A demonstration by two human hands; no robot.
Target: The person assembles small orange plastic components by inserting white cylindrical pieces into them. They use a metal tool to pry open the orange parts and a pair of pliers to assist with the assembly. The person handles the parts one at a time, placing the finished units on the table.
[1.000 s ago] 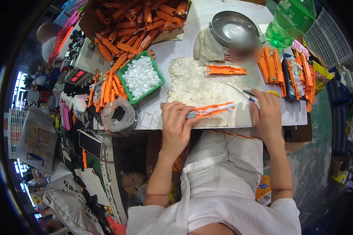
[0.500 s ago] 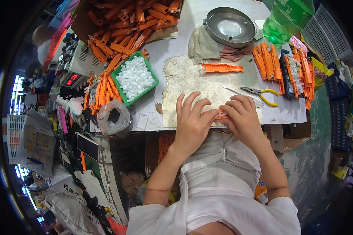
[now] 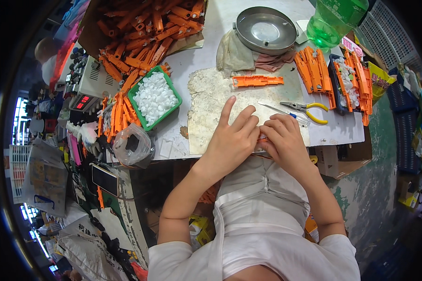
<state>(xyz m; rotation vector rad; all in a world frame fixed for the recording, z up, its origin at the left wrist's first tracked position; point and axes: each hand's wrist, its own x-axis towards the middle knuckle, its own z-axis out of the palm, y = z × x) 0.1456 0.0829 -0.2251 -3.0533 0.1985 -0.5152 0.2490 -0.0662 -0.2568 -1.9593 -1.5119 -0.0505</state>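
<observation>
At the near edge of a cluttered grey worktable [image 3: 206, 47], a person's two hands meet over a worn, stained work mat [image 3: 211, 100]. The mat's near rim runs flush with the table's edge, so the hands work right at the drop, with the person's lap just below. Bare mat lies ahead of the fingers; the other sides are hemmed in.

The left hand [image 3: 232, 140] lies palm down, index finger stretched forward and the other fingers curled inward toward the right hand [image 3: 282, 138], which is bent at the knuckles with its fingers closed narrow. Between them a small orange plastic part [image 3: 263, 139] shows only as a sliver, pinched where the fingertips of both hands touch; its shape cannot be made out.

Farther up the mat lies a long flat orange plastic strip [image 3: 258, 81], well apart from the hands. Yellow-handled pliers [image 3: 307, 107] rest just beyond the right hand's fingers. To the left stands a green square tray of small white caps [image 3: 154, 97], with loose orange pieces beside it and a cardboard box heaped with orange parts [image 3: 140, 23] behind. At the far side sit a round metal pan [image 3: 266, 30] on a crumpled cloth [image 3: 234, 54] and a green plastic bottle [image 3: 335, 21]. Rows of orange parts [image 3: 314, 72] crowd the right.
</observation>
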